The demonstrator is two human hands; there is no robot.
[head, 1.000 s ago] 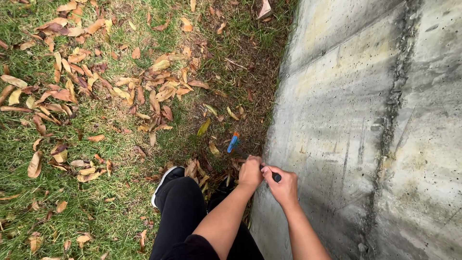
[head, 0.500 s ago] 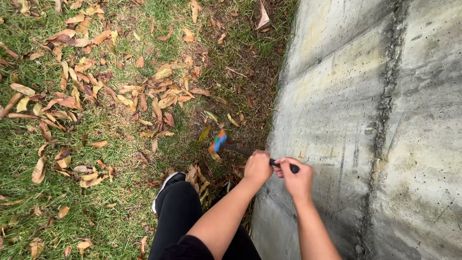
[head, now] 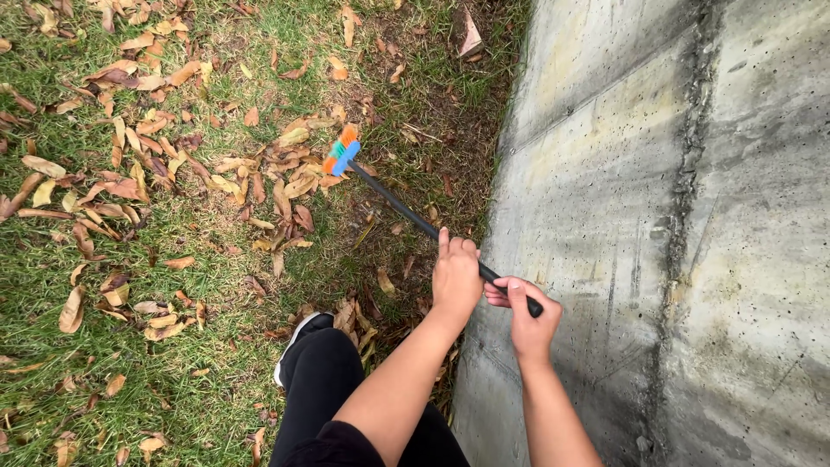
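I hold a broom with a long black handle (head: 406, 210) in both hands. My left hand (head: 456, 277) grips the handle lower down, and my right hand (head: 526, 315) is closed around its top end. The broom's blue head with orange bristles (head: 341, 151) reaches out over the grass and touches a heap of dry brown leaves (head: 259, 182). My black trouser leg and dark shoe with a white sole (head: 298, 342) stand on the grass below the hands.
A tall grey concrete wall (head: 674, 216) fills the right side, meeting the ground in a strip of bare soil (head: 432, 173). Dry leaves lie scattered over the green grass (head: 156, 380) to the left and top.
The broom head has swung forward and away from me, from close to my foot out onto the leaf heap. Both hands have stayed on the handle.
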